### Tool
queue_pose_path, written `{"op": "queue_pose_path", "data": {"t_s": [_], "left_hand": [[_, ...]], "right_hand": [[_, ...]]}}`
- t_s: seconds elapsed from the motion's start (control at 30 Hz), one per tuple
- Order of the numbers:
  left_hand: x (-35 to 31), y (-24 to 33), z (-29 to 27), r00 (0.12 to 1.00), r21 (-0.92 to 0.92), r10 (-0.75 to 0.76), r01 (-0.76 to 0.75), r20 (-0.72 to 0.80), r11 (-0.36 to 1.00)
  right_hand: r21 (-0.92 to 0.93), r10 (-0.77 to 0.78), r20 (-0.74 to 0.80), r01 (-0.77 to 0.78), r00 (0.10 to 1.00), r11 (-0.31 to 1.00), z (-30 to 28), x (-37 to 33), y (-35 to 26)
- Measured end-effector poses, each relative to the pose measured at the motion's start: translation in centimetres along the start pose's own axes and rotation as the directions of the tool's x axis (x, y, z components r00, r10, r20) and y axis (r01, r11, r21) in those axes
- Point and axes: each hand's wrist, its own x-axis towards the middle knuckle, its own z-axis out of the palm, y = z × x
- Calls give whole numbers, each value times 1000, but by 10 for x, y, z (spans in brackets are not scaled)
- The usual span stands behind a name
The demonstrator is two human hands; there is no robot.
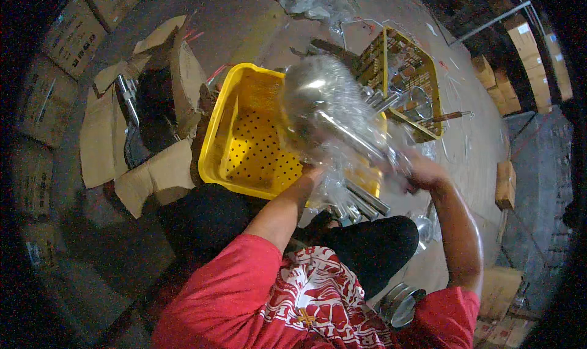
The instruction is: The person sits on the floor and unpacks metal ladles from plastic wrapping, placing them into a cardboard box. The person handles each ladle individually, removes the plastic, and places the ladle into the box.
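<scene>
One shiny, round-headed metal utensil (318,89) w/ clear plastic (332,181); R grip (420,170) clamped on hndl (358,136), L grip (314,169) unclear.

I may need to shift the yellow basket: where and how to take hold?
Probably the yellow basket's left rim, from above: it lies uncovered, while the cardboard box stands close outside and a blurred metal piece hides part of the right side.

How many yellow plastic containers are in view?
2: a rectangular yellow bin with round holes, near the picture's centre, and a yellow lattice-sided crate beyond it to the right. Others may be hidden.
</scene>
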Motion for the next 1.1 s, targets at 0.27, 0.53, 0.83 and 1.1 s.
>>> {"op": "queue_pose_path", "data": {"t_s": [0.27, 0.53, 0.83, 1.1], "left_hand": [[-25, 29, 13, 999, -10, -20, 20, 27, 1000], [-41, 45, 14, 996, 191, -61, 72, -63, 979], [-42, 72, -81, 975, -39, -149, 144, -165, 989], [-7, 14, -30, 985, 5, -49, 51, -165, 999]], "right_hand": [[-653, 184, 329, 82, 926, 753, 50, 153, -114], [-922, -287, -74, 44, 955, 386, 50, 210, -113], [-953, -635, 8, 199, 772, 229, 15, 267, -72], [-866, -611, -109, 227, 784, 446, -2, 282, -59]]}}
